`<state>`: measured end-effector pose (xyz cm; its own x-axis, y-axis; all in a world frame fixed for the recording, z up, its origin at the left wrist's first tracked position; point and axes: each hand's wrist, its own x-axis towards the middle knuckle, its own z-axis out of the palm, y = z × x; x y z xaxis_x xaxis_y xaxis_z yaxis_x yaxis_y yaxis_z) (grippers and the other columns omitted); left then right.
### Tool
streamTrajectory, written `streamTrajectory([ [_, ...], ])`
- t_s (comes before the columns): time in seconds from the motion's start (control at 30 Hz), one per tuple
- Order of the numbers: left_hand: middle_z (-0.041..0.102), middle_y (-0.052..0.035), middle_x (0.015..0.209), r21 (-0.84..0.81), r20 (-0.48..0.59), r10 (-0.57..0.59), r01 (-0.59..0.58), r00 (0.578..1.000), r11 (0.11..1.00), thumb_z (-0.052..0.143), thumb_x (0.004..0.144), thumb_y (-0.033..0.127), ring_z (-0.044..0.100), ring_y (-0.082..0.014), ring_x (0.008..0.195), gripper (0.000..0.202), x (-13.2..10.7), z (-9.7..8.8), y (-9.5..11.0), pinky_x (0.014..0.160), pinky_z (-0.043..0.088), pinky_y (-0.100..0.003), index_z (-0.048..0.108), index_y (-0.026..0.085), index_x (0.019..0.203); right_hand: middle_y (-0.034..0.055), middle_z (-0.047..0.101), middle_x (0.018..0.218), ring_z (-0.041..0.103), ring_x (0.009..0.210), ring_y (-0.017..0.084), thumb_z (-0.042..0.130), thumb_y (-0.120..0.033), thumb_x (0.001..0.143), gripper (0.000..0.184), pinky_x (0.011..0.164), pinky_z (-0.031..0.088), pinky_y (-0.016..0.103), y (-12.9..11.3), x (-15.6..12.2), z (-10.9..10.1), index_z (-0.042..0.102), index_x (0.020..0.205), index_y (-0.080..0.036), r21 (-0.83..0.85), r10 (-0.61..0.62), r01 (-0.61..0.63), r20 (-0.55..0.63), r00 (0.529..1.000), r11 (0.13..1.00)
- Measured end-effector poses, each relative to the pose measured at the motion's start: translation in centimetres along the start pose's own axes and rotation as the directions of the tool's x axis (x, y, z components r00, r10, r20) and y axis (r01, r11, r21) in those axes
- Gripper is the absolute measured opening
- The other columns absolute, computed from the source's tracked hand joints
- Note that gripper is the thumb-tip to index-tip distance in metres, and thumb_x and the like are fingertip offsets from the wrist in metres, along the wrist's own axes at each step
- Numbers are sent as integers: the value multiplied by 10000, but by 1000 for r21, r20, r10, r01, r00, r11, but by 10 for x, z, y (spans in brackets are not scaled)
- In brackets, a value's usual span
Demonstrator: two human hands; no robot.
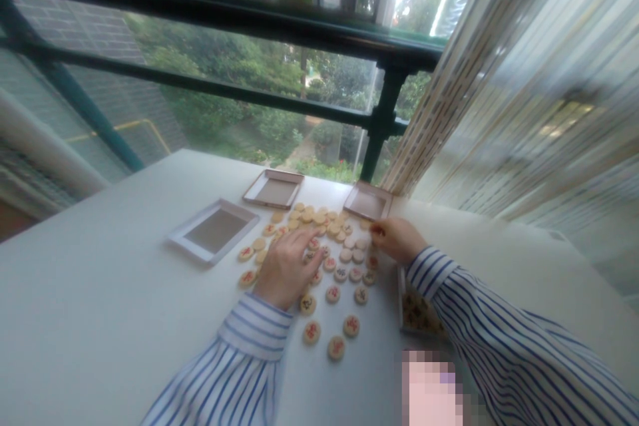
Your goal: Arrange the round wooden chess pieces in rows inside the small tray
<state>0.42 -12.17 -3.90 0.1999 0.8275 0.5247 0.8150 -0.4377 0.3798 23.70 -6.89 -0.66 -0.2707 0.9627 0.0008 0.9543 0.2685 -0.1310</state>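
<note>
Round wooden Chinese chess pieces with red or black characters lie spread on a white table; others show blank faces. My left hand is over the left part of the spread, palm down, thumb apart from the bent fingers, and it hides some pieces. At the right edge of the spread, my right hand has its fingertips pinched at a plain piece. The grip itself is partly hidden. Blank pieces are heaped at the back, between and beyond the hands.
A shallow white tray is at the left. Two more shallow trays, one at back left and one at back right, stand near the window. Under my right forearm, an open box holds dark patterned contents. A string curtain hangs at the right.
</note>
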Motion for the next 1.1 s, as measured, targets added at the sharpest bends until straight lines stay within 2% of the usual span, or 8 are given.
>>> streamTrajectory([
  [0.17,624,-72,1085,8,-5,6,-6,1000,1000,488,819,291,559,-225,1012,312,-1,-1,1,919,398,-396,543,185,1107,64,662,915,560,839,182,456,-341,802,277,712,368,260,-30,12,0,628,966,-198,4,-179,180,-94,979,984],
  [0.37,626,-66,1071,23,0,4,-4,1000,1000,494,814,279,557,-229,1003,326,-2,-1,0,899,405,-396,531,192,1126,62,641,973,549,897,216,504,-327,772,262,762,372,305,-56,24,8,608,981,-208,-34,-210,208,-83,974,978],
  [0.7,625,-75,1063,35,12,-2,2,1000,999,490,811,277,549,-231,1011,315,-1,0,-1,884,413,-385,543,184,1107,81,649,910,556,862,207,494,-278,776,199,720,380,298,-61,30,13,626,899,-194,1,-203,203,-63,977,979],
  [0.8,630,-70,1048,27,4,-8,8,1000,1000,499,807,278,556,-229,992,316,-1,0,0,883,414,-386,541,185,1106,54,660,855,573,773,162,486,-305,796,214,662,393,257,-57,32,15,640,894,-192,136,-187,195,-69,980,971],
  [0.87,630,-69,1047,21,-6,-11,12,1000,1000,504,807,282,560,-230,985,320,-1,-1,0,889,410,-394,537,186,1110,40,663,809,574,712,136,517,-318,782,220,621,399,232,-54,34,16,650,879,-172,359,-155,165,-57,986,919],
  [0.97,626,-69,1061,11,-24,-19,19,1000,1000,509,805,280,558,-229,993,323,-1,0,1,895,411,-393,535,185,1113,43,658,761,564,657,116,577,-312,741,230,589,410,219,-51,36,16,655,852,-126,679,-125,88,5,992,729],
  [1.1,623,-70,1069,8,-59,-36,37,998,999,511,805,273,561,-224,987,320,0,0,1,893,418,-384,539,184,1112,43,649,736,542,597,87,614,-320,718,252,559,411,203,-55,32,11,645,846,-105,872,-146,-16,100,984,489],
])
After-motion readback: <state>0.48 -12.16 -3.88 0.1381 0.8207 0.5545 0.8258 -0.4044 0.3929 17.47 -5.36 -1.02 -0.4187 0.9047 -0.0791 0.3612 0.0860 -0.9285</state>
